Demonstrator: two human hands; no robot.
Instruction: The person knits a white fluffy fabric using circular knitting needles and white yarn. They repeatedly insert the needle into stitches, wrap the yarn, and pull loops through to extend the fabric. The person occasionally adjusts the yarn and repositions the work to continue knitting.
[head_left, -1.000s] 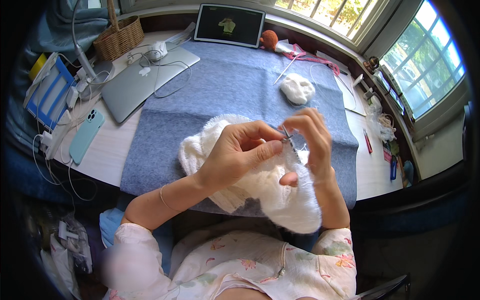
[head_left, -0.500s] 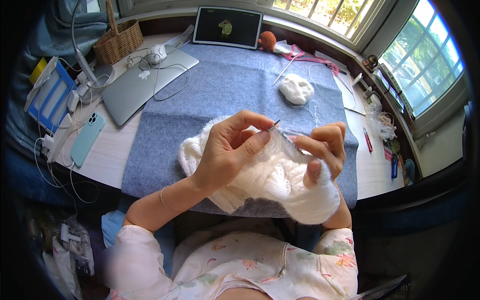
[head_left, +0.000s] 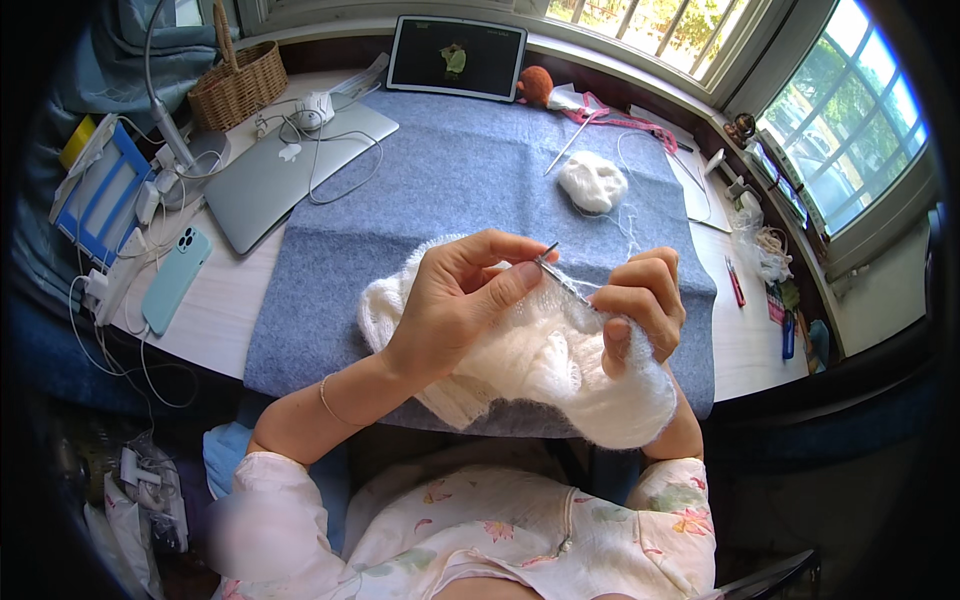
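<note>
Sunlit table [head_left: 262,286], blue felt mat [head_left: 470,170]: left hand [head_left: 455,300] and right hand [head_left: 640,300] pinched knitting needles [head_left: 556,272] in white knitting [head_left: 540,365]; stitches risked slipping off the tips.

The one view sits on my head and looks steeply down over my chest onto the table [head_left: 230,300] in front of me, close enough that my left hand [head_left: 455,305] and right hand [head_left: 640,305] fill the middle of the frame. It faces forward toward the windows [head_left: 850,130] along the top and upper right. The wide lens bends the table's edges and leaves dark corners around the rim.
</note>
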